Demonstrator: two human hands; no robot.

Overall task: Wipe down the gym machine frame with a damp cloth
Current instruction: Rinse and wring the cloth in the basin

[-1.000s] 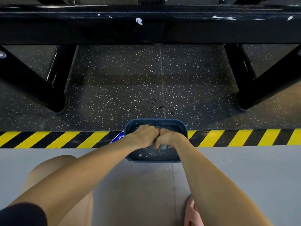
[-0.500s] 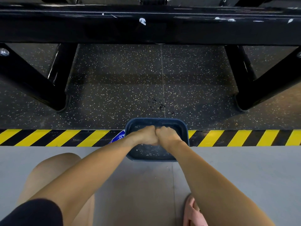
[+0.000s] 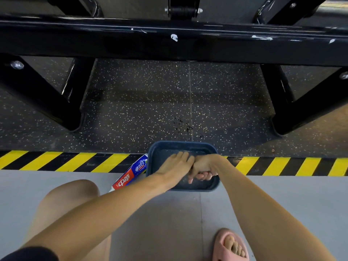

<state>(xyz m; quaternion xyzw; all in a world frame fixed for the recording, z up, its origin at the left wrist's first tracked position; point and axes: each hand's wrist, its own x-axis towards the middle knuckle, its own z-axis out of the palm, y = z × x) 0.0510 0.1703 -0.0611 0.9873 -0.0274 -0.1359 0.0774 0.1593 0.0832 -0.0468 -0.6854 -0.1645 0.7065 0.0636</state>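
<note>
Gym machine frame (image 3: 113, 42): located at the far end of the view and not touched by either hand. The items below are listed from nearest to farthest.

1. Person: crouched on the grey floor (image 3: 282, 194), with a knee (image 3: 69, 200) at the left and a pink sandal (image 3: 231, 245) at the right.
2. Basin (image 3: 180, 146): dark blue, set across the yellow-and-black hazard stripe (image 3: 56, 161). A toothpaste box (image 3: 131, 175) lies against its left wall.
3. Right hand (image 3: 203, 164): above the basin, fingers (image 3: 202, 175) curled into a tight fist. The contents are hidden. In judgement they are the cloth, which cannot be seen as such.
4. Left hand (image 3: 176, 163): touching the right fist, fingers fairly straight and close together, gripping nothing that shows.
5. Speckled rubber floor (image 3: 141, 102): dark drops (image 3: 186, 127) lie just beyond the basin.
6. Frame: a black crossbar on two splayed legs (image 3: 37, 95), with white marks (image 3: 174, 37) on its upper face.

Step in hand: preparing the cloth, most likely wringing it out over the basin. Wiping has not begun.

Next move: lift the cloth clear of the basin, open it out flat, then reach forward and up to the crossbar. Use firm strokes along the bar. The white marks will probably need repeated passes. A poorly wrung cloth would drip on the floor.
</note>
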